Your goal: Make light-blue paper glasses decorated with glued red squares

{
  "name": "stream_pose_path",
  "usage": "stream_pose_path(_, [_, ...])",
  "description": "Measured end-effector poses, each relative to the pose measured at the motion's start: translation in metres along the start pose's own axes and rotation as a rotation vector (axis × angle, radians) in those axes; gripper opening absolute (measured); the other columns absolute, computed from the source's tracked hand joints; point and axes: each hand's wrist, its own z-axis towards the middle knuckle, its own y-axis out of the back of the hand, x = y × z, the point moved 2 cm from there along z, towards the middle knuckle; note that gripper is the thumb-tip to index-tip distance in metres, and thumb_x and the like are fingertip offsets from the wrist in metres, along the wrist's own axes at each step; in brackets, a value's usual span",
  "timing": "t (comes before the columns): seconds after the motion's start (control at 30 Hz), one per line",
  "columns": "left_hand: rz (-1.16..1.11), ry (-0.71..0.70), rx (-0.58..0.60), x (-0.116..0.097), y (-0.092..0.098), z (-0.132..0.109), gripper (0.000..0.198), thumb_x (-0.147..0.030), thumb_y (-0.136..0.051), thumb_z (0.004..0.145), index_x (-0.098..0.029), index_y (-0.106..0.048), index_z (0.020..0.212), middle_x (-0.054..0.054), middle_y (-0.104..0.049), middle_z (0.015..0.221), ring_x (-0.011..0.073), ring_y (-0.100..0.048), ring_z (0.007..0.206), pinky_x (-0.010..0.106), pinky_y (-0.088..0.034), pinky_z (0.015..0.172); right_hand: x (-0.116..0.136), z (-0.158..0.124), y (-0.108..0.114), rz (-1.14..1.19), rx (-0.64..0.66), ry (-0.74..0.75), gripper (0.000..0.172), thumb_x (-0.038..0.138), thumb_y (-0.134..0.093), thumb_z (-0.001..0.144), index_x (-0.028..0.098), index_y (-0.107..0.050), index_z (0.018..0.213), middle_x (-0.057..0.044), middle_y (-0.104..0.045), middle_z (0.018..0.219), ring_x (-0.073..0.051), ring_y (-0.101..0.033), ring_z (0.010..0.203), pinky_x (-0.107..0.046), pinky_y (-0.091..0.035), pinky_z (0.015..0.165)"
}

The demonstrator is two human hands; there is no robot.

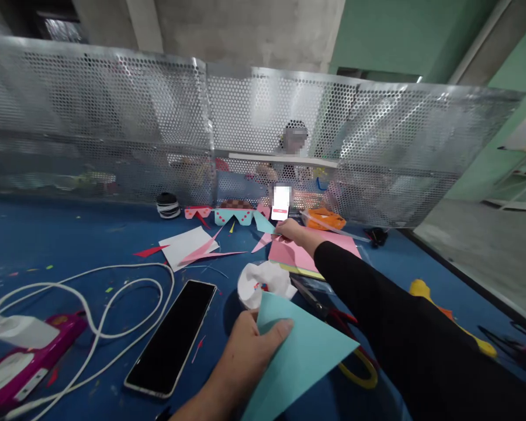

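My left hand (pixel 256 345) grips a folded sheet of light blue paper (pixel 304 345) near the front of the table, its thumb lying on top. Stretched forward across the table, my right hand (pixel 290 230) has its fingertips closed at the corner of a small light blue paper scrap (pixel 263 223). Beneath that wrist lie pink paper sheets (pixel 289 252), and a lit phone (pixel 280 204) stands upright just behind. A bowl lined with white paper (pixel 263 280) is beyond my left hand. Scissors (pixel 359 365) with red and yellow handles lie partly under the blue sheet.
A dark phone (pixel 173 339), white cable (pixel 96 327) and magenta power strip (pixel 30 362) occupy the left. Decorated paper strips (pixel 234 217), black-and-white yarn (pixel 168 206) and an orange packet (pixel 324 218) line the back, before a perforated metal screen (pixel 263 111). A person sits behind it.
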Motion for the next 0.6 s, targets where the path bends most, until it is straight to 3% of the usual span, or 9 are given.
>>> stream_pose_path(0.1, [0.010, 0.000, -0.019, 0.000, 0.002, 0.001, 0.039, -0.050, -0.082, 0.068, -0.012, -0.072, 0.071, 0.005, -0.069, 0.064, 0.0143, -0.060, 0.056, 0.024, -0.047, 0.054, 0.009, 0.006, -0.002, -0.088, -0.054, 0.027, 0.038, 0.037, -0.063, 0.095, 0.017, -0.059, 0.127, -0.010, -0.062, 0.128, -0.023, -0.064, 0.107, -0.045, -0.056, 0.090])
stream_pose_path(0.23, [0.037, 0.003, -0.063, -0.002, 0.005, 0.002, 0.039, -0.050, -0.082, 0.069, -0.012, -0.074, 0.075, 0.007, -0.071, 0.067, 0.0159, -0.062, 0.056, 0.025, -0.048, 0.054, 0.010, -0.017, 0.024, -0.206, -0.093, 0.111, 0.034, 0.038, -0.061, 0.097, 0.019, -0.061, 0.124, -0.009, -0.063, 0.127, -0.022, -0.065, 0.105, -0.043, -0.056, 0.089])
stream_pose_path(0.33, [0.020, 0.014, -0.048, -0.006, 0.004, 0.000, 0.043, -0.049, -0.086, 0.063, -0.011, -0.075, 0.079, 0.007, -0.072, 0.064, 0.0166, -0.062, 0.054, 0.026, -0.049, 0.051, 0.002, -0.064, 0.050, -0.276, -0.049, 0.220, 0.033, 0.043, -0.051, 0.101, 0.015, -0.067, 0.108, -0.007, -0.071, 0.105, -0.017, -0.068, 0.085, -0.032, -0.056, 0.075])
stream_pose_path(0.43, [0.043, 0.016, -0.031, -0.012, 0.004, -0.005, 0.040, -0.048, -0.084, 0.066, -0.012, -0.075, 0.082, 0.008, -0.075, 0.069, 0.0185, -0.067, 0.058, 0.028, -0.053, 0.055, -0.020, -0.129, 0.064, -0.388, -0.059, 0.309, 0.027, 0.039, -0.052, 0.099, 0.018, -0.069, 0.098, -0.004, -0.074, 0.092, -0.014, -0.068, 0.078, -0.025, -0.049, 0.068])
stream_pose_path(0.5, [0.108, -0.008, -0.053, -0.016, 0.006, -0.008, 0.038, -0.047, -0.083, 0.067, -0.013, -0.076, 0.084, 0.008, -0.076, 0.072, 0.0204, -0.070, 0.063, 0.029, -0.055, 0.058, -0.045, -0.174, 0.060, -0.501, -0.112, 0.310, 0.020, 0.035, -0.061, 0.091, 0.019, -0.069, 0.100, -0.006, -0.073, 0.089, -0.018, -0.067, 0.080, -0.028, -0.044, 0.066])
stream_pose_path(0.6, [0.270, -0.068, -0.083, -0.022, 0.009, -0.010, 0.036, -0.044, -0.086, 0.060, -0.013, -0.075, 0.077, 0.005, -0.073, 0.063, 0.0174, -0.064, 0.053, 0.025, -0.049, 0.049, -0.089, -0.225, 0.032, -0.644, -0.160, 0.275, 0.014, 0.021, -0.066, 0.079, 0.015, -0.068, 0.091, -0.011, -0.071, 0.089, -0.024, -0.066, 0.079, -0.030, -0.039, 0.062])
